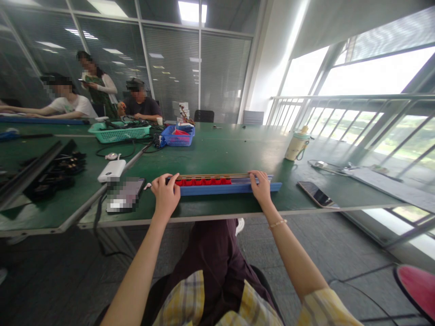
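Head view: the blue channel (220,189) lay on the bench (220,156), with red pieces (204,182) and thin strips (214,176) along it. Your left hand (166,192) and right hand (261,188) bent their fingers over its opposite end portions; exact grip could not be determined. Good handling called for light, even pressure.

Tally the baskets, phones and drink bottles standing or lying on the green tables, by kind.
Baskets: 2 (teal basket, blue basket)
Phones: 2 (left phone, right phone)
Drink bottles: 1 (cream bottle)
Total: 5
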The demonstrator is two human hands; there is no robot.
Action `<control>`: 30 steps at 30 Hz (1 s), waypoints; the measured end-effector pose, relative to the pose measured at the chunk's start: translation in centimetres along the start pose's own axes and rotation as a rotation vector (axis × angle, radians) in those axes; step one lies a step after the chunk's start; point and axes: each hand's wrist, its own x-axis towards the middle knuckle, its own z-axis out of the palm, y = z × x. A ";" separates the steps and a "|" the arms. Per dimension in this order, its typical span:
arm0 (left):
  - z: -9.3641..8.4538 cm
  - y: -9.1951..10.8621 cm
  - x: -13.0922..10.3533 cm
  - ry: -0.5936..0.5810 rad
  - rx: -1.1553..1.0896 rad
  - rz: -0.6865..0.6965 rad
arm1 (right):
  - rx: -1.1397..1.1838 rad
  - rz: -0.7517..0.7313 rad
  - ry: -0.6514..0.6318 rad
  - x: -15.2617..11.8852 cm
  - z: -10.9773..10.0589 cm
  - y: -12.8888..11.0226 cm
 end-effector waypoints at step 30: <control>0.5 -0.2 0.2 0.026 -0.017 -0.001 | -0.166 0.210 0.048 -0.4 0.3 1.2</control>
